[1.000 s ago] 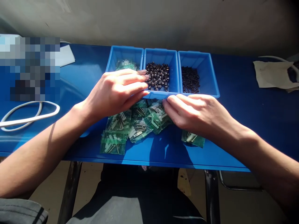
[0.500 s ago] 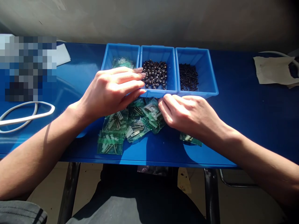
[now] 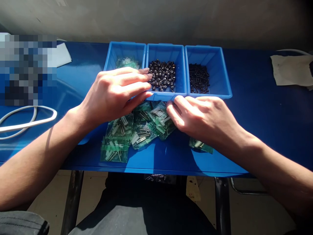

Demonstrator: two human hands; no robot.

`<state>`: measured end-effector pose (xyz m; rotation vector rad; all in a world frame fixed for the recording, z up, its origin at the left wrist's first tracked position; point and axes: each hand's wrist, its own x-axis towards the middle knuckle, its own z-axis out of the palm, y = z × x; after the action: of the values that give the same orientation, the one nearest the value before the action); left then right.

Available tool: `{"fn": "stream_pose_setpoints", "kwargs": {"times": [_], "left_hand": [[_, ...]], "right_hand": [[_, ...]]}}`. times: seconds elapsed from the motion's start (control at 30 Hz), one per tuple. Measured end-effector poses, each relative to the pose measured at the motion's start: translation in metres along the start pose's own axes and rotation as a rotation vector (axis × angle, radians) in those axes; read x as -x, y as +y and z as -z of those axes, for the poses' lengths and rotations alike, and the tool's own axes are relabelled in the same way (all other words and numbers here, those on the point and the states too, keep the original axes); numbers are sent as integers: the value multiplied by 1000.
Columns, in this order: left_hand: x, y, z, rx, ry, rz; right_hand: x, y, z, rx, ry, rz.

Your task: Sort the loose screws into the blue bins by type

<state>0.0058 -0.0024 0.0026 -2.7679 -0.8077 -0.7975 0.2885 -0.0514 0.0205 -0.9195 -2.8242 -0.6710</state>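
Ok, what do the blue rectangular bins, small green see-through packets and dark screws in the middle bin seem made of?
Blue bins: likely moulded plastic; smooth, slightly glossy, thin walls. Green packets: probably shiny plastic film; it wrinkles and shows the contents. Dark screws: apparently metal; bright glints, though any coating is unclear.

I count three blue bins and two heaps of dark fasteners. Out front, at least six green packets.
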Motion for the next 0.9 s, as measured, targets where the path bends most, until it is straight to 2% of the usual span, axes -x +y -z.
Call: {"fn": "stream_pose_setpoints", "kwargs": {"times": [0.2, 0.37, 0.5, 0.63, 0.8, 0.9], "left_hand": [[0, -2, 0, 14, -20, 14], [0, -1, 0, -43, 1, -35], [-1, 0, 0, -2, -15, 20], [-2, 0, 1, 52, -45, 52], [-2, 0, 0, 57, -33, 58], [-1, 0, 0, 18, -27, 32]], "right_hand": [[-1, 3, -1, -72, -61, 1], [7, 2, -4, -15, 20, -10], [12, 0, -7, 89, 98, 31], [10, -4, -8, 163, 100, 27], [12, -3, -2, 198, 120, 35], [18, 1, 2, 137, 197, 80]]}}
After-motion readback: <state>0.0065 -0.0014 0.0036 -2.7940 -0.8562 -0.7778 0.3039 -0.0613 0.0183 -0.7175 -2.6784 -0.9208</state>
